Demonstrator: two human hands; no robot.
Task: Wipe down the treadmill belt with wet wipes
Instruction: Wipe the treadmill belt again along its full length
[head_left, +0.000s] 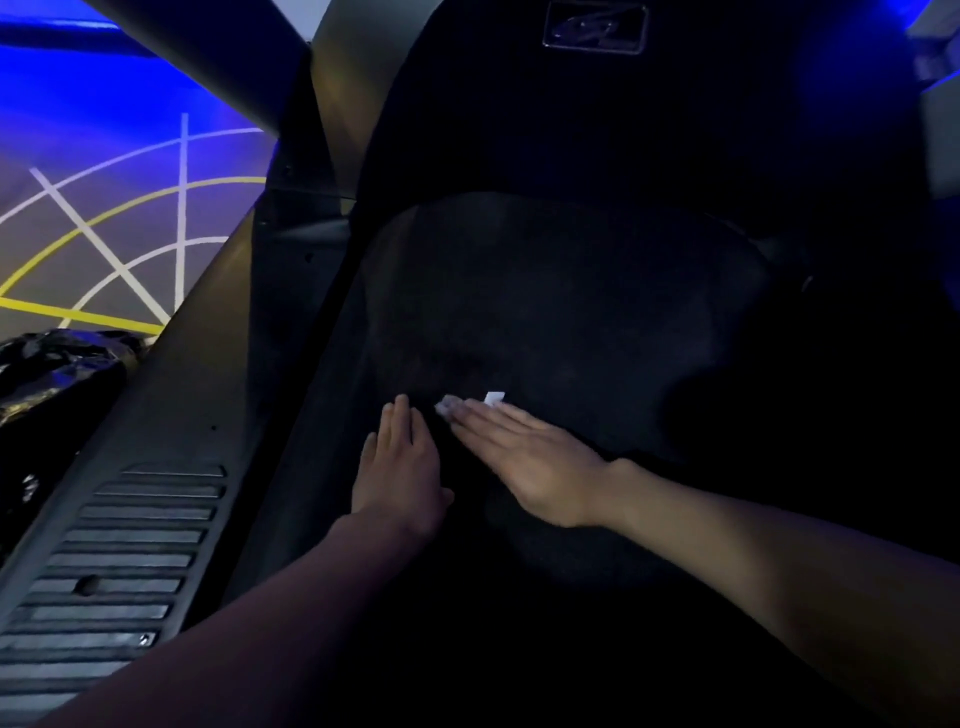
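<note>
Pressing down on the dark treadmill belt (571, 312), the right hand (524, 457) keeps its fingers straight over a white wet wipe (494, 398), which peeks out past the fingertips. Just beside it, the left hand (400, 467) lies flat and released, holding nothing.

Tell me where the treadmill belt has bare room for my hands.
Bare belt lies ahead of both hands up to the hood, and right of the right hand. Crowded: left hand and wipe beside the side rail.
</note>
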